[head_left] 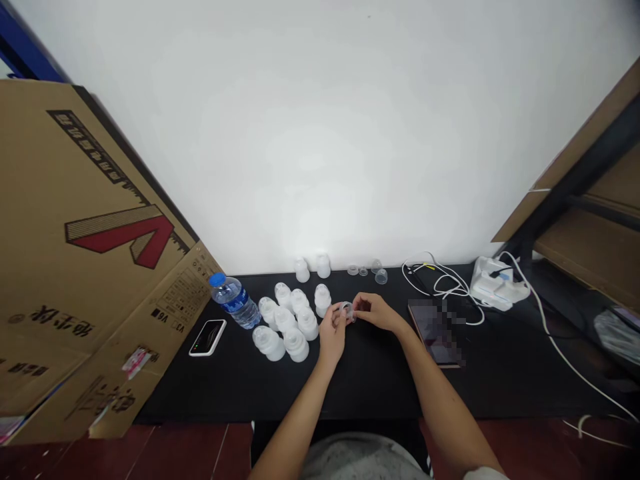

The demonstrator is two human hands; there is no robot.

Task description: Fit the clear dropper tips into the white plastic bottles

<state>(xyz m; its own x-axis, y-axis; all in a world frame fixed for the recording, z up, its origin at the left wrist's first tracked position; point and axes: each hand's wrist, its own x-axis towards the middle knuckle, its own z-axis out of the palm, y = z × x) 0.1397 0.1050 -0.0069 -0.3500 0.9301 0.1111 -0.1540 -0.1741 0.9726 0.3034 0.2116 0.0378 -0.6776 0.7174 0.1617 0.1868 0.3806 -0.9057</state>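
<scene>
My left hand (333, 331) grips a clear, ring-shaped plastic piece (347, 307) between thumb and fingers, just above the black table. At the right side of that piece, my right hand (374, 310) pinches its edge. The exact kind of the piece is hard to make out, since fingers cover part of it. Left of my hands stands a cluster of several small white bottles (286, 320) with domed tops; the nearest white bottle (323, 301) is just beyond my left fingers. Two small white domed pieces (323, 267) stand by the wall.
Clear rings (353, 270) and clear domed caps (381, 277) lie near the wall. A water bottle (235, 301) and phone (207, 337) are left, beside a cardboard box (100, 267). A dark tablet-like slab (436, 333), white cables (453, 287) and a power strip (495, 285) lie right.
</scene>
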